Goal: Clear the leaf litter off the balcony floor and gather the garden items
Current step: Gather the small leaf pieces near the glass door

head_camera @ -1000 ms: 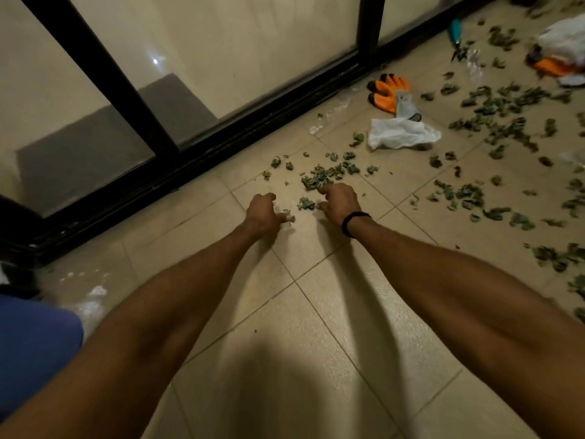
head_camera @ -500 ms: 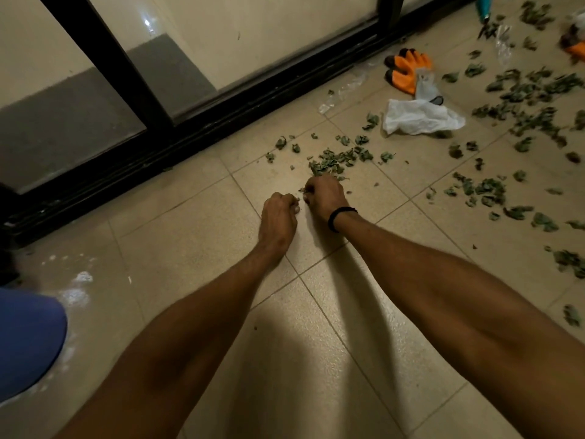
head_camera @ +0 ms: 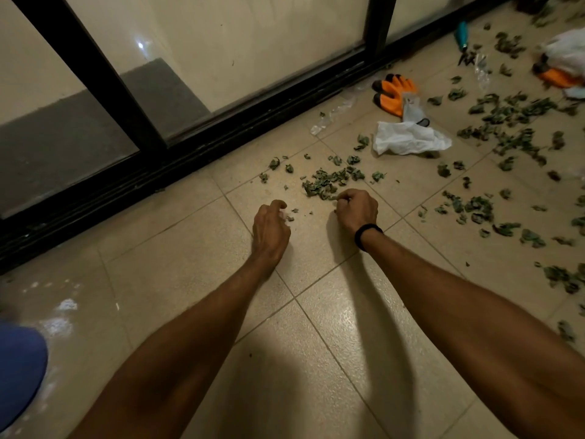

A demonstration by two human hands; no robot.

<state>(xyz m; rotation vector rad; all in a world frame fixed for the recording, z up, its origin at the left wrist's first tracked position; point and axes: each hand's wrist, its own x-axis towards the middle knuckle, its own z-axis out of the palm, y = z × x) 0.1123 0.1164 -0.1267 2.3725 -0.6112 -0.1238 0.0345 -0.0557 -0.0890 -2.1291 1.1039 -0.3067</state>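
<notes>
pale tiled balcony floor (head_camera: 316, 359), with a black-framed sliding glass door (head_camera: 253, 58) along the far side. the dry leaves (head_camera: 326, 183) lie in one small pile just beyond the hands, with a much wider scatter across the right side of the floor.

the left hand (head_camera: 270, 223) has its fingers curled over a few crumbs of leaf, but whether it holds any is hidden, so i cannot tell. the right hand (head_camera: 356, 210) is curled at the near edge of the pile, and its fingertips seem to pinch a bit of leaf.

the leaves look brittle, so a tight pinch would likely crumble them into more crumbs. sweeping them toward the door could push bits into the black track (head_camera: 221, 144), where they are hard to get out. picking up a few leaves at a time also risks drops on the way to a bag, and the nearest bag lies flat, not held open.

counted:
- two hands
- one black wristband (head_camera: 367, 236) on the right wrist
- two orange gloves (head_camera: 394, 91) together by the track
- one more orange item (head_camera: 557, 77) at the far right, partly covered
- one white bag (head_camera: 408, 139) near the gloves
- a second white bag (head_camera: 566, 49) at the far right
- one teal-handled pruner (head_camera: 461, 34)
- one clear wrapper (head_camera: 332, 114) by the track
- leaves too many to count
</notes>
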